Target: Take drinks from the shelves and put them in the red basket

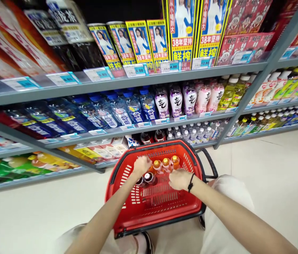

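Observation:
A red shopping basket (127, 215) with black rims stands on the floor between my knees, and both hands reach into it. Along its far side is a row of orange drink bottles (166, 164) with orange-yellow caps. My left hand (143, 166) is closed at the left end of that row, against an orange bottle partly hidden by its fingers. Two dark drink bottles (149, 177) with pale caps are just below this hand. My right hand (180, 179), with a black cord on its wrist, is curled low in front of the right end of the row; its fingertips are hidden.
Grey shelves (127, 83) of drinks rise right behind the basket. Blue-capped bottles (114, 109), yellow cartons (139, 46) and small water bottles (193, 134) fill them. The basket's black handle (211, 162) hangs out at the right. Pale floor tiles (275, 165) extend to the right.

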`<state>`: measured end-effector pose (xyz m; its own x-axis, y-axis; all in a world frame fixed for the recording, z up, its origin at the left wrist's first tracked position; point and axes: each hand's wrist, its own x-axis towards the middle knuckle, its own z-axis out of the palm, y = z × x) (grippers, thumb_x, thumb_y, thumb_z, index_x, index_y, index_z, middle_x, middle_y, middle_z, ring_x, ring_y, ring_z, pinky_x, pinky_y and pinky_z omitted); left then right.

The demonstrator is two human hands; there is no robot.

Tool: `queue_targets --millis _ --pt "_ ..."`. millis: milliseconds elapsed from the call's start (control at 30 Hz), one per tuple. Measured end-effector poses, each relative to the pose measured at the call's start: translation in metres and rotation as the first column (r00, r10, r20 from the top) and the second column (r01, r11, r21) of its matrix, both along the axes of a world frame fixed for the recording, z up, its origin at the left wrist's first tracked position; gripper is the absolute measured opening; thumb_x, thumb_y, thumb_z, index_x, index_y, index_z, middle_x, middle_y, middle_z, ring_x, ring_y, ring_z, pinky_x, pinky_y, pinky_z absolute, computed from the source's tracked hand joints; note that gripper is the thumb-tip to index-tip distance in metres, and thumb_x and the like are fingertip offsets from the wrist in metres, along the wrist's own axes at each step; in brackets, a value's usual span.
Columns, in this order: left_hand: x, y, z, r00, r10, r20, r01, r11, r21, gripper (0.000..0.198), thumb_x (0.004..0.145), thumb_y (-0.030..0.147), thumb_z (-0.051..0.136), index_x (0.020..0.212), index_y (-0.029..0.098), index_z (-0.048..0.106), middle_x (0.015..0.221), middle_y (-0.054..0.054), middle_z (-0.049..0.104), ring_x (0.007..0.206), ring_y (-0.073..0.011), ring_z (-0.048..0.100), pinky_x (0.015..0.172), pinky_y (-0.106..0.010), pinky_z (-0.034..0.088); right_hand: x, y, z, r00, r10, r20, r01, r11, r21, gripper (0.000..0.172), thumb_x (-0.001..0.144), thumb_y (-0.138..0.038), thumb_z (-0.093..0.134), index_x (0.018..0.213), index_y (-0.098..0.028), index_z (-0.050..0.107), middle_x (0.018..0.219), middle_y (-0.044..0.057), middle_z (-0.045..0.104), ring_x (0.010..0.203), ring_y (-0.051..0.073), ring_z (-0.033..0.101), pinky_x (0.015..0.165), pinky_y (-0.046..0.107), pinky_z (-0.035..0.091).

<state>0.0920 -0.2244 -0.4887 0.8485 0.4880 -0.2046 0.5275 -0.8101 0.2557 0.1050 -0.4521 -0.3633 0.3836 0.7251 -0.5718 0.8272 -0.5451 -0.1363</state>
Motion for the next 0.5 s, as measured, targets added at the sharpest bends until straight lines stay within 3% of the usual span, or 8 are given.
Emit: queue_targets --millis 100,200,300,367,500 --pt "0.03 0.011 0.066 0.959 -0.001 0.284 -0.001 1.0 0.006 0.023 0.1 0.029 0.054 0.094 0.019 0.074 0.096 -0.007 0.08 0.093 -0.0232 0.077 0.084 -0.03 0.054 -0.002 0.001 -0.004 1.0 0.007 0.004 -0.007 1.0 0.002 0.035 0.102 -0.02 0.056 0.121 0.0 0.079 0.121 0.029 0.075 0.117 0.038 0.075 0.095 0.045 0.063" --pt "0.06 0.017 0.133 0.859 0.003 0.512 -0.024 0.999 0.034 0.023 0.099 0.03 0.052 0.095 0.018 0.072 0.094 -0.006 0.08 0.092 -0.0228 0.076 0.086 -0.03 0.053 -0.002 0.001 -0.009 1.0 0.015 0.009 -0.015 1.0 0.018 0.034 0.101 -0.021 0.058 0.119 -0.002 0.079 0.118 0.029 0.076 0.115 0.038 0.076 0.092 0.046 0.064" --pt "0.082 0.017 0.188 0.75 -0.025 0.661 -0.03 0.997 0.072 0.019 0.097 0.027 0.053 0.095 0.018 0.07 0.096 -0.005 0.079 0.092 -0.0207 0.075 0.087 -0.029 0.051 -0.002 -0.001 -0.011 0.999 0.024 0.024 -0.025 0.999 0.046 0.034 0.101 -0.02 0.057 0.118 -0.002 0.08 0.117 0.03 0.076 0.111 0.039 0.077 0.089 0.047 0.066" --pt "0.09 0.017 0.219 0.64 -0.068 0.766 -0.017 0.995 0.102 0.017 0.097 0.025 0.054 0.093 0.017 0.069 0.092 -0.004 0.078 0.086 -0.0188 0.073 0.084 -0.028 0.051 -0.002 -0.002 -0.012 0.999 0.029 0.033 -0.03 0.998 0.057 0.034 0.1 -0.02 0.056 0.117 -0.001 0.08 0.114 0.031 0.076 0.11 0.038 0.078 0.088 0.048 0.066" --pt "0.094 0.027 0.28 0.289 -0.219 0.932 -0.065 0.967 0.247 0.009 0.096 0.022 0.06 0.092 0.016 0.066 0.084 -0.003 0.069 0.081 -0.0183 0.066 0.084 -0.03 0.049 -0.002 -0.002 -0.014 0.999 0.029 0.042 -0.031 0.999 0.045 0.034 0.098 -0.017 0.056 0.115 0.0 0.08 0.112 0.029 0.077 0.109 0.038 0.078 0.087 0.046 0.066"
